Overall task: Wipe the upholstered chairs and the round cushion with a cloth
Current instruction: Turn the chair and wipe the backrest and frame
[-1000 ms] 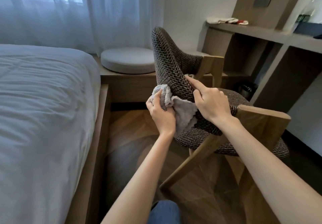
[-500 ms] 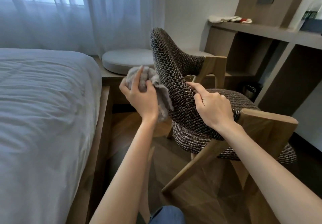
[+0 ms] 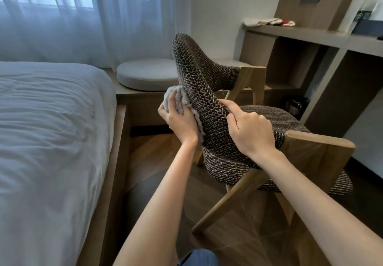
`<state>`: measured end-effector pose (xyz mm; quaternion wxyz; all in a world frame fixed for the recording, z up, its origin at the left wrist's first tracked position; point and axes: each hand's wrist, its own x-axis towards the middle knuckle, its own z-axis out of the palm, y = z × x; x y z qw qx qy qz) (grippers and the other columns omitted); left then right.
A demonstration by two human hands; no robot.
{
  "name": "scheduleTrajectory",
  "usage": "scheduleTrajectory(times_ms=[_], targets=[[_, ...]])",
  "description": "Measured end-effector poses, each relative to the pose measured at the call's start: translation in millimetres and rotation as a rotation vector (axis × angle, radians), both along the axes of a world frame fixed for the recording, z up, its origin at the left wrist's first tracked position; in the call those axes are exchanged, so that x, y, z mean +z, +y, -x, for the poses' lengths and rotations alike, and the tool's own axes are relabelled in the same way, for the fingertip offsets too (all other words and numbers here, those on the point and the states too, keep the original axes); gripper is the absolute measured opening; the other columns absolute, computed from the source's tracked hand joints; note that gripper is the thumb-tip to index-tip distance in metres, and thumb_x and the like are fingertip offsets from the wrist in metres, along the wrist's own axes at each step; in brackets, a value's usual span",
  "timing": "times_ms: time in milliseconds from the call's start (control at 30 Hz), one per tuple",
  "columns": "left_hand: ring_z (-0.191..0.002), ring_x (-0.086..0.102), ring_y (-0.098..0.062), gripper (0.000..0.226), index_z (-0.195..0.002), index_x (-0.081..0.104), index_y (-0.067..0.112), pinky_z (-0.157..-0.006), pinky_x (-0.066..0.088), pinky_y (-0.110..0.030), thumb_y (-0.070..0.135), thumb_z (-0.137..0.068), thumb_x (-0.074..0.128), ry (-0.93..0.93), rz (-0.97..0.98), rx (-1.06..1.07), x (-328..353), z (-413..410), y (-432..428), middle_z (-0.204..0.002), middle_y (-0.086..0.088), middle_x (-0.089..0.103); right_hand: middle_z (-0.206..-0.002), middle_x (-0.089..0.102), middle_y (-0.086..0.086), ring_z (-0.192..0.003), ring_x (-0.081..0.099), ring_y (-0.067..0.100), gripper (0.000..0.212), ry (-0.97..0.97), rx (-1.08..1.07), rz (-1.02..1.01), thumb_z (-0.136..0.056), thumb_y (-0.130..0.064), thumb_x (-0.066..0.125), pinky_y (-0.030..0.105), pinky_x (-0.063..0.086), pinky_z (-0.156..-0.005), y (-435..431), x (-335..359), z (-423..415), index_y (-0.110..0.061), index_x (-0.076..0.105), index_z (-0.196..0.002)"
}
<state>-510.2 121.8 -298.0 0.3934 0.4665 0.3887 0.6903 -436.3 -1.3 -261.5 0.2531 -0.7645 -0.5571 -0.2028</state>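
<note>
Currently two hands: left hand (image 3: 180,121) grips one cloth (image 3: 173,91) against the one chair (image 3: 207,100), right hand (image 3: 252,134) clutches its backrest.

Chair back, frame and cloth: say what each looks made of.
Back: coarse woven upholstery, dark with pale threads in a basket-like pattern, matte. The fibre cannot be told.
Frame: looks like solid wood, light brown, with visible grain and a satin finish.
Cloth: soft grey pile fabric, probably microfibre or terry, judging by its fluffy, nubby edge.
</note>
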Motion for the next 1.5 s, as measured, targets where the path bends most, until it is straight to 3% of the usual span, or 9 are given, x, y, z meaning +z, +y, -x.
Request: scheduleTrajectory(times_ms=[100, 267, 433, 500, 633, 900, 1200, 1400, 1500], targets=[[-0.091, 0.042, 0.022, 0.031, -0.120, 0.063, 0.012, -0.072, 0.026, 0.010, 0.005, -0.091, 0.055, 0.019, 0.148, -0.055, -37, 2, -3, -0.128, -0.018, 0.047, -0.048, 0.035, -0.015, -0.040, 0.036, 0.006, 0.049, 0.004, -0.010, -0.003, -0.097, -0.033, 0.023, 0.019, 0.027, -0.041, -1, 1, 2, -0.031, 0.045, -0.141], [-0.110, 0.057, -0.025, 0.030, -0.122, 0.062, 0.009, -0.084, 0.038, -0.011, 0.007, -0.093, 0.056, 0.004, 0.267, -0.100, -43, 11, -15, -0.124, -0.019, 0.055, -0.046, 0.031, -0.018, -0.039, 0.033, 0.003, 0.049, 0.007, -0.017, -0.009, -0.096, -0.032, 0.024, 0.019, 0.021, -0.040, -2, 2, 3, -0.030, 0.046, -0.140], [-0.093, 0.048, 0.001, 0.029, -0.119, 0.062, 0.022, -0.076, 0.032, 0.007, 0.019, -0.090, 0.063, -0.027, -0.059, 0.038, 51, 17, -3, -0.117, -0.004, 0.044, -0.045, 0.031, -0.018, -0.038, 0.032, 0.002, 0.044, 0.002, -0.036, -0.001, -0.099, -0.030, 0.027, 0.018, 0.022, -0.040, -3, 1, 3, -0.031, 0.046, -0.139], [-0.099, 0.046, -0.004, 0.031, -0.114, 0.063, 0.027, -0.079, 0.033, 0.004, 0.036, -0.086, 0.068, -0.039, -0.085, 0.041, 79, 11, -2, -0.116, 0.001, 0.039, -0.046, 0.027, -0.019, -0.039, 0.028, 0.000, 0.041, 0.003, -0.049, 0.000, -0.101, -0.027, 0.032, 0.018, 0.019, -0.041, -3, 0, 3, -0.031, 0.047, -0.139], [-0.114, 0.044, -0.014, 0.036, -0.113, 0.062, 0.031, -0.088, 0.038, -0.019, 0.047, -0.082, 0.070, -0.037, -0.008, 0.018, 84, 1, -2, -0.125, 0.002, 0.037, -0.046, 0.023, -0.021, -0.040, 0.022, -0.004, 0.041, -0.010, -0.065, 0.005, -0.100, -0.027, 0.035, 0.017, 0.013, -0.042, -3, 0, 4, -0.031, 0.048, -0.139], [-0.100, 0.046, -0.007, 0.024, -0.110, 0.064, 0.020, -0.077, 0.036, -0.003, 0.034, -0.090, 0.064, -0.113, 0.021, 0.054, 75, 0, 10, -0.122, -0.005, 0.044, -0.046, 0.025, -0.019, -0.040, 0.023, -0.001, 0.042, -0.013, -0.075, -0.001, -0.100, -0.027, 0.031, 0.019, 0.013, -0.042, -2, 0, 4, -0.032, 0.048, -0.138], [-0.091, 0.053, -0.018, 0.030, -0.114, 0.065, 0.013, -0.077, 0.040, -0.020, 0.005, -0.090, 0.049, -0.042, 0.307, -0.047, 8, 1, 36, -0.119, -0.017, 0.052, -0.045, 0.028, -0.018, -0.037, 0.028, 0.002, 0.045, -0.005, -0.042, -0.021, -0.097, -0.029, 0.028, 0.017, 0.018, -0.040, -1, -1, 5, -0.027, 0.051, -0.137], [-0.109, 0.058, -0.031, 0.023, -0.113, 0.064, 0.008, -0.088, 0.044, -0.027, 0.011, -0.093, 0.053, -0.051, 0.576, -0.197, -53, 0, 14, -0.116, -0.015, 0.063, -0.045, 0.029, -0.016, -0.036, 0.031, 0.006, 0.047, -0.009, -0.018, -0.037, -0.096, -0.030, 0.028, 0.017, 0.021, -0.040, -1, -1, 4, -0.026, 0.051, -0.136], [-0.105, 0.059, -0.025, 0.027, -0.111, 0.066, 0.011, -0.094, 0.046, -0.031, 0.029, -0.091, 0.062, -0.077, 0.484, -0.091, -38, 0, 0, -0.115, -0.013, 0.061, -0.045, 0.029, -0.017, -0.037, 0.031, 0.005, 0.048, -0.016, -0.008, -0.038, -0.096, -0.031, 0.027, 0.018, 0.021, -0.040, 0, -1, 3, -0.027, 0.051, -0.137]])
